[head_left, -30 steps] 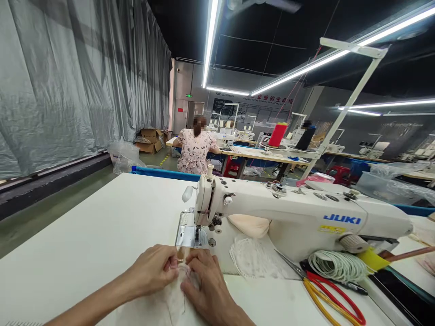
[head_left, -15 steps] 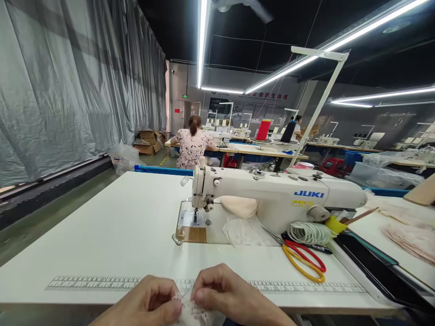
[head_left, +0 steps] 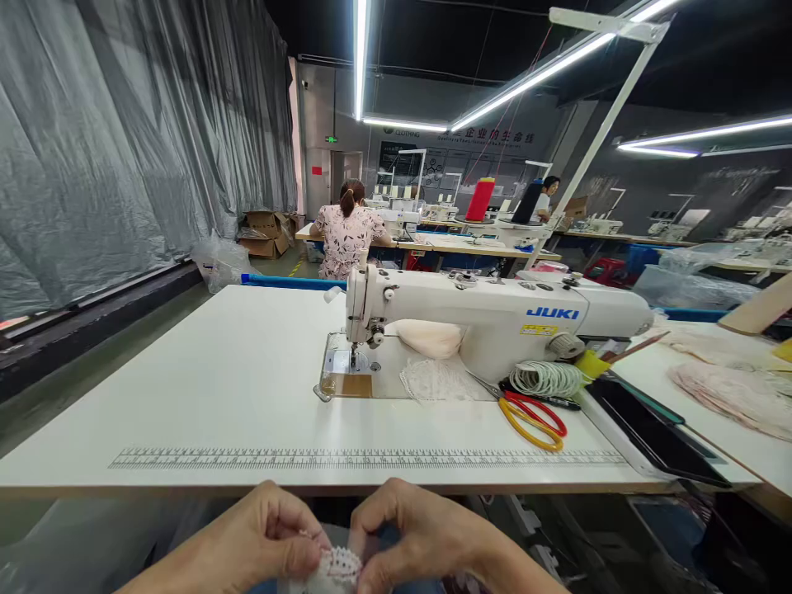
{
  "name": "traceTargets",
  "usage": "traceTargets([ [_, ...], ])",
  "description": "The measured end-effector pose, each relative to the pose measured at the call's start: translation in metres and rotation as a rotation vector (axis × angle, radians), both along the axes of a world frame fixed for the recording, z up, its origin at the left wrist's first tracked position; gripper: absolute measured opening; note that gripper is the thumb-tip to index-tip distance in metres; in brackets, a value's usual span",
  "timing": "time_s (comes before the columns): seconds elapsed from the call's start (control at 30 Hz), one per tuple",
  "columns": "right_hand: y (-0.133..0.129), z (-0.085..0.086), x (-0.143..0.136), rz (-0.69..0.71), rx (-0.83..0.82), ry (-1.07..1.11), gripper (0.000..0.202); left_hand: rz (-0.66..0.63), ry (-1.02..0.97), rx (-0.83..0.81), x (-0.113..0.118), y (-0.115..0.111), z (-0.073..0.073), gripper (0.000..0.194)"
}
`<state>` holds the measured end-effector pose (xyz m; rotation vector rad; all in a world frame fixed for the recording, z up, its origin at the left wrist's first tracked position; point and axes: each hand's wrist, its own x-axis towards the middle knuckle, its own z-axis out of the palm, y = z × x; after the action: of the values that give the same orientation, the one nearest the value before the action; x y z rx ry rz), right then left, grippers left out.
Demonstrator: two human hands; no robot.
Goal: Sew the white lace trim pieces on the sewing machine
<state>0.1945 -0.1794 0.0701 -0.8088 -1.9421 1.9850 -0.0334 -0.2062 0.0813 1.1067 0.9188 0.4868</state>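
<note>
A small piece of white lace [head_left: 342, 564] with a scalloped, dotted edge is held in front of the table's near edge. My left hand [head_left: 272, 532] pinches its left side between thumb and fingers. On the other side, the thumb and index finger of my right hand [head_left: 426, 532] close on the lace's right edge. Its lower part runs out of the picture. Beyond the hands, a printed ruler strip [head_left: 371, 459] crosses the white table [head_left: 204, 388]. Further back stands a white sewing machine [head_left: 458, 301], with more white lace [head_left: 433, 381] beside its needle area.
Scissors with red and yellow handles [head_left: 533, 422] lie right of the machine, near a coil of pale cord [head_left: 544, 379]. A black tablet-like slab [head_left: 649, 425] rests at the right edge. Pale fabric pieces [head_left: 736, 392] lie further right. A co-worker [head_left: 351, 235] sits ahead.
The view has tilted down, so the table sits higher in the picture. My hands and the lace are now below the table's near edge instead of over the ruler strip, with more scalloped edge showing.
</note>
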Motion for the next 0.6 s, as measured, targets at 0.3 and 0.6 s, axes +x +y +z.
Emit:
traceTargets([
  [0.3,0.051,0.061,0.011,-0.152,0.815,-0.172,0.015,-0.06,0.175,0.411,-0.02,0.076,0.08,0.028],
  [0.6,0.094,0.008,0.016,-0.203,1.245,-0.322,0.007,-0.186,0.481,1.172,-0.049,0.099,-0.004,0.017],
])
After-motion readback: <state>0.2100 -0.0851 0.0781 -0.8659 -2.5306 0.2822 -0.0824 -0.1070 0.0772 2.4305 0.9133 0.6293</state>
